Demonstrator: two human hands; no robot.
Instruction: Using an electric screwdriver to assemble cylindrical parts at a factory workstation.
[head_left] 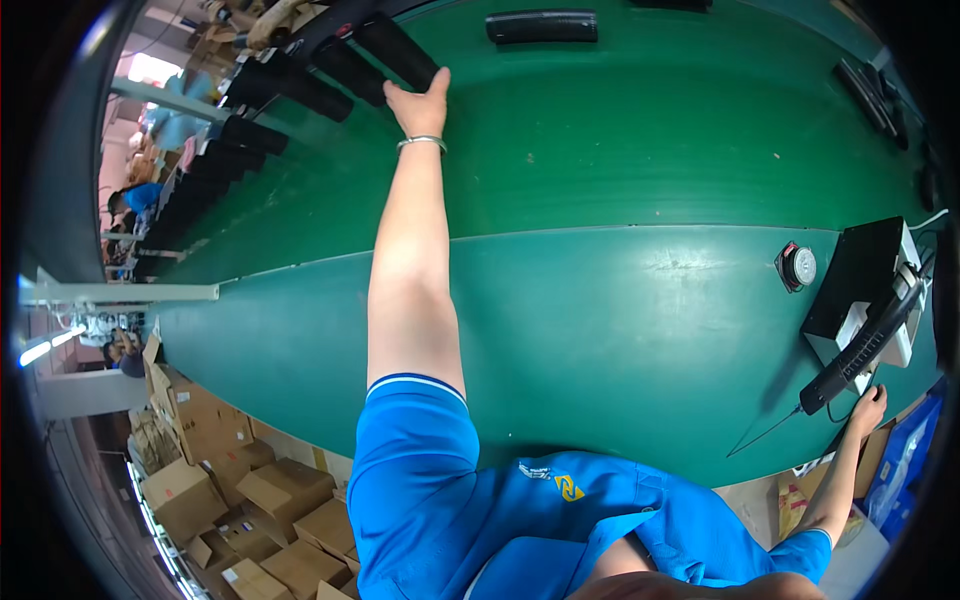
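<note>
- Deep-green strip [620, 160] across the far side, smooth, faintly streaked, flecked with pale scuffs.
- Lighter green bench top [600, 330] on the near side, flat and softly glossy, with a thin straight seam against the strip.
- Creased brown cardboard boxes [285, 490], square-edged, some with flaps raised, heaped at lower left.
- Blue shirt [420, 430] of soft cloth, with white-edged sleeve.
- Black box [852, 275] with flat sides and a pale panel, at the bench's right end.
- Slim black tool [862, 345] in front of the box, slotted along the body and tapering to a thin rod.
- Dark, matte black cylinder [398, 50] at the strip's upper left, tilted, beside similar dark tubes [348, 72].
- Left hand [418, 108] at full reach, clasping that cylinder's near end between thumb and fingers.
- Right hand [868, 410] with bent fingers, just below the tool; impossible to tell whether gripping or loose.
- Round metallic speaker [799, 266] on the bench top, near the box.
- Thin, shiny bangle [421, 142] around the left wrist.
</note>
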